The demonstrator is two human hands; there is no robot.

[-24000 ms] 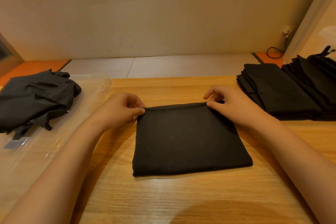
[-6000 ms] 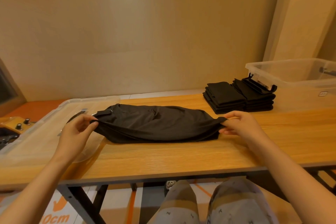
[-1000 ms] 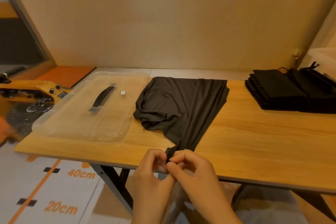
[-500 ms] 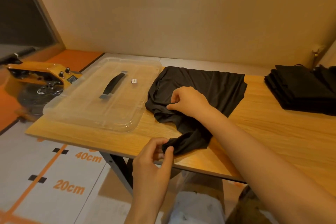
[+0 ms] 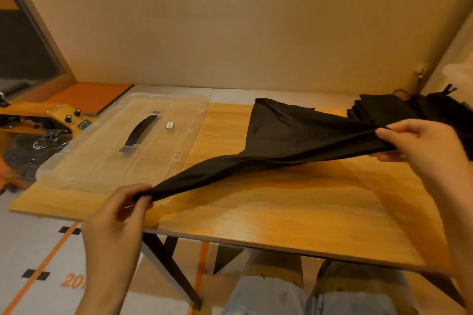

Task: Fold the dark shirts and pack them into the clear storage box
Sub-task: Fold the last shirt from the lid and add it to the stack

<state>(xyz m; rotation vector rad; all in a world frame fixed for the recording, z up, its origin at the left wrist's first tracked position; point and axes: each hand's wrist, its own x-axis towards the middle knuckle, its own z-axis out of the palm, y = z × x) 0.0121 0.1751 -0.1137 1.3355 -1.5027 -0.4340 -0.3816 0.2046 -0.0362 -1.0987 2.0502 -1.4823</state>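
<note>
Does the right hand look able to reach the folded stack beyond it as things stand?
Likely not yet: the right hand grips one end of the dark shirt, stretched to the left hand. The folded stack lies just beyond with nothing between, so letting go should free it.

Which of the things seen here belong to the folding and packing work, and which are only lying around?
Belong to the job:
dark shirt, stretched between left hand and right hand
stack of folded shirts
clear lid

Only lying about:
yellow machine beside the table
floor markings
</note>
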